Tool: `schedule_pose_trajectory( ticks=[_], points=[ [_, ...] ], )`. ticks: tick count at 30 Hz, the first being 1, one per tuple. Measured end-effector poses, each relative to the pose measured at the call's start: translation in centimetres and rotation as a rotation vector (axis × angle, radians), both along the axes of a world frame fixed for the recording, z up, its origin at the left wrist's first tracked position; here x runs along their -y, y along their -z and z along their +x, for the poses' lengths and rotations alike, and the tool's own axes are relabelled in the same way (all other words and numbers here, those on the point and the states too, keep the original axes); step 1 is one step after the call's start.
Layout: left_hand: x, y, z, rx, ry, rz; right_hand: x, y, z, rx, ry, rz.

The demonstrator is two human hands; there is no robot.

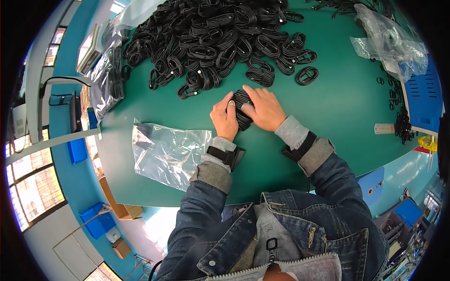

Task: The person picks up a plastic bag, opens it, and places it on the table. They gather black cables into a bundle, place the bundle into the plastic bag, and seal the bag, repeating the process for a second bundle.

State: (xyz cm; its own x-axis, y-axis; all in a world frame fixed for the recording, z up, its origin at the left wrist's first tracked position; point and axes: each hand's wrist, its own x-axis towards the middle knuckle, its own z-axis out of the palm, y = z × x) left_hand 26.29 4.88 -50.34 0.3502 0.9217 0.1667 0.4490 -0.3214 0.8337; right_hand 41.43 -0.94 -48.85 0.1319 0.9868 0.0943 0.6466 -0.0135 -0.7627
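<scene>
My left hand (pixel 224 118) and my right hand (pixel 265 109) press together from both sides on a stack of coiled black cables (pixel 242 108) lying on the green table (pixel 337 107). The left fingers wrap the stack's left edge and the right palm covers its right side. Just beyond them spreads a large heap of coiled black cables (pixel 211 40). A clear plastic bag (pixel 168 152) lies flat on the table to the left of my left wrist.
More clear plastic bags sit at the far right (pixel 389 42) and along the table's left edge (pixel 107 82). Small black ties (pixel 402 122) and a white strip (pixel 385 128) lie at the right edge. Blue bins (pixel 96 219) and cardboard boxes (pixel 123 210) stand on the floor left.
</scene>
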Motion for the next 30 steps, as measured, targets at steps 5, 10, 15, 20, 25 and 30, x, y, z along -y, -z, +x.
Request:
schedule_pose_trajectory(
  ticks=[5, 10, 15, 20, 25, 30],
  points=[
    [0.2, -0.1, 0.2, -0.023, -0.009, -0.104, 1.3, -1.5, -1.4, 0.162, -0.009, 0.076],
    [-0.3, -1.1, -0.5, -0.060, 0.145, 0.019, 1.2, -2.0, -2.2, 0.203, -0.034, -0.021],
    [-2.6, -2.2, -0.2, -0.074, 0.478, 0.032, 0.1, -3.1, 0.0, 0.202, -0.251, -0.120],
    [-1.8, -1.7, -0.4, -0.054, 0.360, 0.033, 0.9, -2.9, -2.5, 0.354, -0.108, 0.102],
    [-1.5, -1.3, 0.7, -0.047, 0.367, 0.077, 1.0, -1.0, -3.0, 0.302, 0.004, 0.180],
    [-0.9, -1.6, 0.3, -0.005, 0.265, 0.008, 1.0, -0.6, -2.7, 0.227, -0.031, 0.169]
  ],
)
